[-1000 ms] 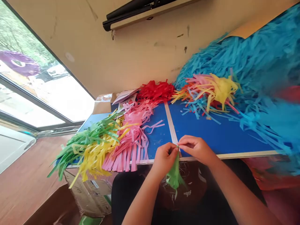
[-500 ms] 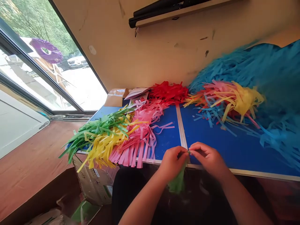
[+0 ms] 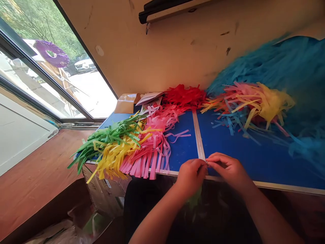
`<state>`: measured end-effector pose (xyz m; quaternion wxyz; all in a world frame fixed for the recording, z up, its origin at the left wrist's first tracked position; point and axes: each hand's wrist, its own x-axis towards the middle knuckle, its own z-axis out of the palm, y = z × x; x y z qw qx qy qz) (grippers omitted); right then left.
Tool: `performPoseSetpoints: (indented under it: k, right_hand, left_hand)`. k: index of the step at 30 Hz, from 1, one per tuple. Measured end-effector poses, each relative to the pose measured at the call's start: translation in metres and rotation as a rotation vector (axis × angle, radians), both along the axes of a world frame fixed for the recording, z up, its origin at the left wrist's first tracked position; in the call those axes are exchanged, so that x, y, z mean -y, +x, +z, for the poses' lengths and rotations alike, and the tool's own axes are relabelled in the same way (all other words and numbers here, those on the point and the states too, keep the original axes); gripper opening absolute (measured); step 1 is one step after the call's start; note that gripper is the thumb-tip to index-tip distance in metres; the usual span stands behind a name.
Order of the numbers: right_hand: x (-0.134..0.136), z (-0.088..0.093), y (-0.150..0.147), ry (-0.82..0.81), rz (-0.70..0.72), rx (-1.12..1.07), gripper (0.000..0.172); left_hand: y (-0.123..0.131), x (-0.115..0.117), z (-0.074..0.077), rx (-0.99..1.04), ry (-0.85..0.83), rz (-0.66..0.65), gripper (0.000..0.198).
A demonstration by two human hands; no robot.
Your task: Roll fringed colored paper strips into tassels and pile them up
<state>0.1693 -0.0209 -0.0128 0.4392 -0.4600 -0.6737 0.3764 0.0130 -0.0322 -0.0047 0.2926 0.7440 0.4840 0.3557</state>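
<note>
My left hand (image 3: 191,178) and my right hand (image 3: 227,169) meet at the front edge of a blue table, their fingertips pinching the narrow top of a green paper tassel (image 3: 195,199). Most of the tassel is hidden behind my left hand, and its strips hang dimly over my dark lap. Beyond my left hand lie fringed bunches of pink paper strips (image 3: 149,152), with yellow strips (image 3: 116,157) and green strips (image 3: 109,139) further left. The pinched tip is too small to show detail.
A metal seam (image 3: 199,135) crosses the blue tabletop (image 3: 182,152). Red strips (image 3: 184,96), mixed yellow-pink strips (image 3: 254,100) and a large blue paper heap (image 3: 279,67) fill the far side. A cardboard box (image 3: 106,193) stands below the left table edge.
The view has swung, shifting the table within the frame. My hands stay together on the tassel top, and less of the green strips shows below them.
</note>
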Motion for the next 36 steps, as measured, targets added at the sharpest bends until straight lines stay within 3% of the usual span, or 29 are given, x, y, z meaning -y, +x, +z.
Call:
performPoseSetpoints:
  k: [13, 19, 27, 36]
  right_hand:
    - [-0.0002, -0.0007, -0.0022, -0.033, -0.084, -0.03, 0.021]
    - [-0.001, 0.001, -0.0037, -0.092, -0.07, -0.051, 0.023]
    - [-0.0007, -0.0035, -0.0002, -0.043, -0.081, 0.023, 0.022]
    - [0.0, -0.0043, 0.0026, -0.056, -0.034, 0.052, 0.023]
  left_hand:
    - [-0.0046, -0.0031, 0.0038, 0.217, -0.142, 0.003, 0.016]
    - [-0.0014, -0.0023, 0.0046, 0.199, -0.172, 0.043, 0.016]
    - [0.0026, -0.0026, 0.0037, 0.086, -0.154, 0.102, 0.014]
    - [-0.0016, -0.0053, 0.0055, 0.057, -0.179, 0.011, 0.014]
